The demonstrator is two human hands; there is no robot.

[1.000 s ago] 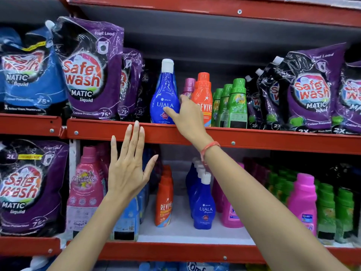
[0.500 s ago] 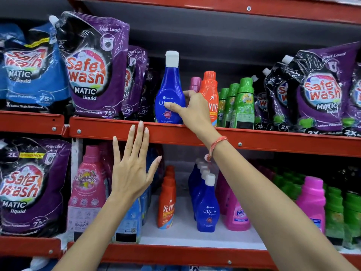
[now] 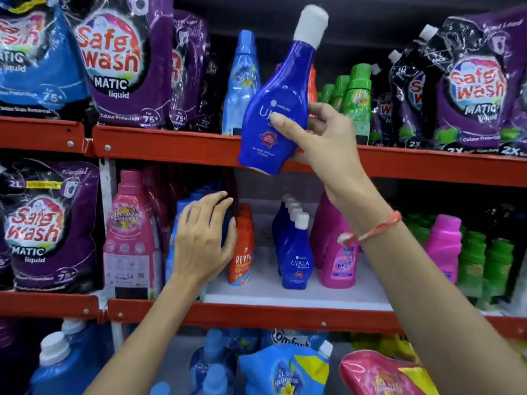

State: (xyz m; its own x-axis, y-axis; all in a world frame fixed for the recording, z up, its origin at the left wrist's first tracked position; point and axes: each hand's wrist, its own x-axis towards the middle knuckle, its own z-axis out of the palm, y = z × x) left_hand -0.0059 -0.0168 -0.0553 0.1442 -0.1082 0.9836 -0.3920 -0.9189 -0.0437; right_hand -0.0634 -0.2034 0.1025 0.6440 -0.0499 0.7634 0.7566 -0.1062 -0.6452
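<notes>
Our right hand (image 3: 322, 138) grips the blue Ujala bottle (image 3: 273, 109) round its belly, thumb across the label. We hold it just in front of the red upper shelf edge (image 3: 171, 143), white cap tilted up to the right. Left of it stands a light-blue bottle (image 3: 242, 81); right of our hand, green bottles (image 3: 356, 95). Below, our left hand (image 3: 202, 240) hangs loosely curled and holds nothing. Just right of it stand an orange Revive bottle (image 3: 241, 252) and a row of smaller Ujala bottles (image 3: 296, 258).
</notes>
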